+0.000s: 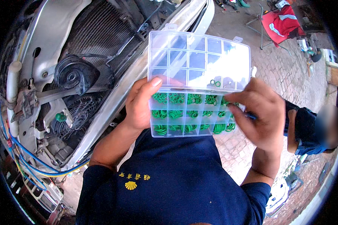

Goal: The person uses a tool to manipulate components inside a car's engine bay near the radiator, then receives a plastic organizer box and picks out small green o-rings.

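My left hand [141, 101] grips the left side of a clear plastic organizer box [172, 136], its thumb lying on the lid near the hinge. The lid [178, 54] is swung up and away from me. Green O-rings [176, 98] fill the box's small compartments, sorted by size. A few loose O-rings [215, 83] show against the lid near the hinge. At the box's right edge, my right hand [263, 112] has its thumb and index finger drawn together over the compartments. Whatever may be between those fingertips is too small or blurred to make out. Something blue shows beside that hand.
To the left is a vehicle's opened front, with a radiator [95, 33], a black horn [75, 73] and blue and yellow hoses [41, 165]. Another person [308, 129] is at the right. A red folding chair [276, 26] stands on the brick paving [285, 69] at the back.
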The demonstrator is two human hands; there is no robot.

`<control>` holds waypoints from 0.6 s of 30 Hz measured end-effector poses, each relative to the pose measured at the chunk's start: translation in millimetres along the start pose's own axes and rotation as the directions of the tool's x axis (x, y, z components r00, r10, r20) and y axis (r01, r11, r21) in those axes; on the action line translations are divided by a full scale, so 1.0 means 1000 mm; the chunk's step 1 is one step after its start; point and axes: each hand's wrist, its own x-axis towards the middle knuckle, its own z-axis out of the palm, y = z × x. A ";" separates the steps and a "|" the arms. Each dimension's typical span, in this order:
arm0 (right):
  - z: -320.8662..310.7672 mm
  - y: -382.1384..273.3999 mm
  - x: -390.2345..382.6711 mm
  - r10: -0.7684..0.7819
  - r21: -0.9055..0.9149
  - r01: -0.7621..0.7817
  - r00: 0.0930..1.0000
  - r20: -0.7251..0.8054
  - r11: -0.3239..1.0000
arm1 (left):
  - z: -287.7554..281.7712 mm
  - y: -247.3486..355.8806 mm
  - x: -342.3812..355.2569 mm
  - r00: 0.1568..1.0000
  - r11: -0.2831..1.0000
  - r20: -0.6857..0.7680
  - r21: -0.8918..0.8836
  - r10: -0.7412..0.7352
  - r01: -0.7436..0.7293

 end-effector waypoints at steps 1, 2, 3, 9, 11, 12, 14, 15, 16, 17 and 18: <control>0.008 -0.001 0.001 -0.055 -0.028 0.056 0.998 0.026 0.998 | 0.001 0.001 0.001 1.000 1.000 -0.007 0.003 0.002 -0.002; 0.016 -0.001 0.002 -0.111 -0.051 0.113 0.993 0.052 0.992 | 0.004 0.001 0.001 0.999 1.000 -0.032 0.001 -0.004 0.004; 0.020 -0.002 0.004 -0.129 -0.062 0.132 0.990 0.058 0.989 | 0.006 0.001 0.002 0.998 1.000 -0.058 -0.001 -0.010 0.010; 0.033 -0.013 0.015 -0.196 -0.182 0.225 0.967 0.165 0.957 | 0.008 -0.001 0.002 0.998 0.999 -0.055 -0.045 0.003 -0.005; 0.038 -0.017 0.017 -0.226 -0.176 0.255 0.960 0.167 0.951 | 0.011 -0.004 0.003 0.994 0.997 -0.106 -0.081 -0.001 -0.008; 0.042 -0.020 0.019 -0.247 -0.204 0.282 0.952 0.182 0.937 | 0.011 -0.003 0.002 0.996 0.996 -0.091 -0.087 -0.005 -0.003; 0.046 -0.028 0.025 -0.222 -0.272 0.291 0.941 0.257 0.917 | 0.015 -0.002 0.000 0.995 0.999 -0.104 -0.047 0.012 -0.017; 0.049 -0.028 0.028 -0.217 -0.276 0.287 0.942 0.256 0.917 | 0.017 -0.002 -0.002 0.993 1.000 -0.119 -0.002 0.028 -0.029; 0.053 -0.025 0.030 -0.206 -0.301 0.297 0.932 0.299 0.906 | 0.016 -0.004 -0.003 0.993 1.000 -0.111 -0.005 0.025 -0.025; 0.056 -0.025 0.031 -0.192 -0.325 0.307 0.920 0.341 0.894 | 0.014 -0.007 -0.005 0.989 0.997 -0.140 0.064 0.048 -0.040; 0.055 -0.028 0.034 -0.186 -0.325 0.311 0.913 0.363 0.893 | 0.013 -0.008 -0.007 0.983 0.990 -0.166 0.133 0.074 -0.052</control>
